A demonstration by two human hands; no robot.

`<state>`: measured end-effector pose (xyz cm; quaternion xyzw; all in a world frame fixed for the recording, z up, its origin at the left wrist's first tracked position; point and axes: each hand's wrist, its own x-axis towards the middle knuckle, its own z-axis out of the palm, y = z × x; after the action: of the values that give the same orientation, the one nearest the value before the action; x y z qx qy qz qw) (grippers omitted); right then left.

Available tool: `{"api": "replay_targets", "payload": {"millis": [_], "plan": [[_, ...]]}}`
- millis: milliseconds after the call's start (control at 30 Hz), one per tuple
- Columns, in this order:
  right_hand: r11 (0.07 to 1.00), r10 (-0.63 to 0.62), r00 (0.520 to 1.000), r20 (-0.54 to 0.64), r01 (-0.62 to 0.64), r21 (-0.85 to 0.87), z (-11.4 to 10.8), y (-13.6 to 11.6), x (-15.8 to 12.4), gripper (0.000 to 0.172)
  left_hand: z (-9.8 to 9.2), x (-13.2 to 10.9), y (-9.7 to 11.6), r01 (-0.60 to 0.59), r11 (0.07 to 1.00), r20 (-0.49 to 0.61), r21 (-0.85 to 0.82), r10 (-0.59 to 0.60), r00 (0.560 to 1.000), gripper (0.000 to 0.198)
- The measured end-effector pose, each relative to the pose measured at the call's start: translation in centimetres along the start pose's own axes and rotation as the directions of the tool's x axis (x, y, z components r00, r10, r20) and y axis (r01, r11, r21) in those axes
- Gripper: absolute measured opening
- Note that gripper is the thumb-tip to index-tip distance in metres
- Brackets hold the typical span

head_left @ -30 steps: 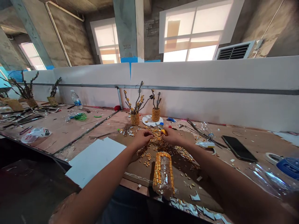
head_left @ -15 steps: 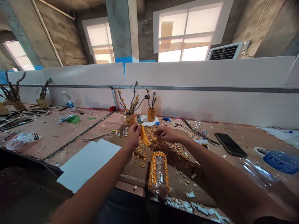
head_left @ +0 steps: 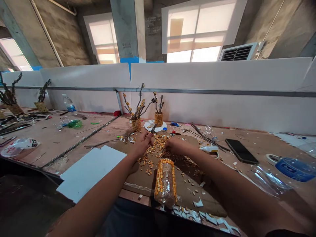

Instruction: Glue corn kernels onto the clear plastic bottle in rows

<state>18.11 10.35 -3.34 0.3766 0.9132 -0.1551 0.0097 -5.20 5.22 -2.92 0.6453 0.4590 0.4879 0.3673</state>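
My left hand [head_left: 144,144] is closed around a utility knife [head_left: 153,127], its dark end pointing up and away; the yellow handle seen earlier is mostly covered by the fingers. Loose corn kernels [head_left: 148,163] lie spread on a brown cardboard sheet [head_left: 138,182] beneath both hands. At the right part of the pile my right hand [head_left: 174,146] reaches down with fingers curled together; the fingertips are hidden, and anything they pinch is too small to see. Just nearer to me lies a clear plastic bottle [head_left: 166,186], partly covered with rows of kernels, its top side bare.
Two kernel-covered pots with twigs, a left one [head_left: 136,125] and a right one [head_left: 159,119], stand at the back. A white board [head_left: 92,172] lies left, a phone [head_left: 242,151] right. White scraps [head_left: 192,215] line the front edge. A blue-labelled bottle [head_left: 295,169] lies far right.
The knife has turned in my left hand, so its yellow handle no longer shows. My right hand has lowered onto the kernels and its fingers have curled in. The view has shifted slightly.
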Motion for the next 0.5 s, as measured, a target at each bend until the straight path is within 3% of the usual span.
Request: {"api": "replay_targets", "payload": {"millis": [133, 267, 367, 500], "plan": [[0.997, 0.023, 0.997, -0.068, -0.017, 0.074, 1.1, 1.1, 0.6, 0.033, -0.2, -0.1, -0.2, -0.046, 0.988, 0.049, 0.146, 0.039, 0.998, 0.058], [0.966, 0.041, 0.975, -0.22, 0.018, 0.257, 1.6, 2.3, 1.2, 0.035, -0.4, -0.6, 0.3, -0.126, 0.952, 0.104, 0.281, 0.1, 0.989, 0.043], [0.9, 0.054, 0.942, -0.332, 0.098, 0.425, 1.7, 2.9, 1.6, 0.039, -0.4, -1.0, 0.6, -0.189, 0.913, 0.166, 0.361, 0.136, 0.977, 0.032], [0.76, 0.048, 0.918, -0.394, 0.222, 0.611, 2.3, 2.8, 2.1, 0.039, -0.2, -1.3, 0.6, -0.245, 0.864, 0.251, 0.439, 0.145, 0.957, 0.025]]}}
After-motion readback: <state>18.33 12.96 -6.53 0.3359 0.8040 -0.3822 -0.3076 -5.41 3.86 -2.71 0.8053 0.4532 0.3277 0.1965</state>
